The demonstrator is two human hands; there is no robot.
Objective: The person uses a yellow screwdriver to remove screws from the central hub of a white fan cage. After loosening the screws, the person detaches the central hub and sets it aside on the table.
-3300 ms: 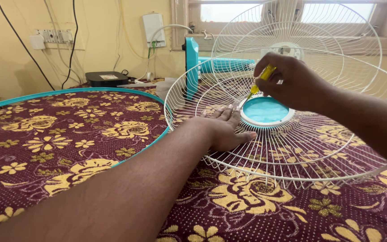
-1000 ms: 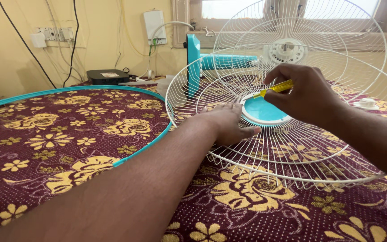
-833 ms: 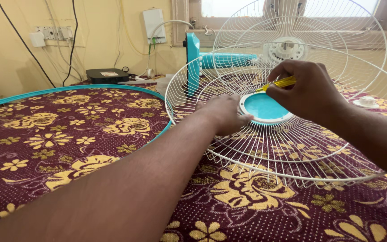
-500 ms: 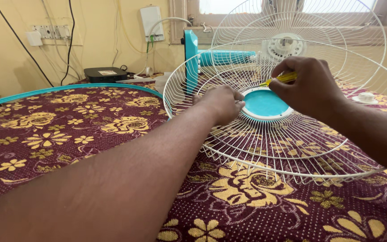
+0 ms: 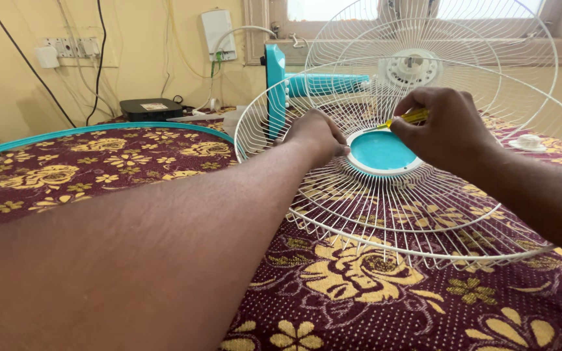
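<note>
The white wire grille (image 5: 411, 214) lies dished on the floral cloth (image 5: 352, 286), with its teal hub (image 5: 380, 151) at the centre. The left hand (image 5: 317, 134) rests flat on the wires just left of the hub, fingers loosely together, gripping nothing. The right hand (image 5: 442, 130), just right of the hub, is closed around a yellow tool (image 5: 406, 119) whose tip meets the hub rim. A second grille (image 5: 424, 45) stands behind the hub. A teal ring (image 5: 92, 130) lies well left of it.
</note>
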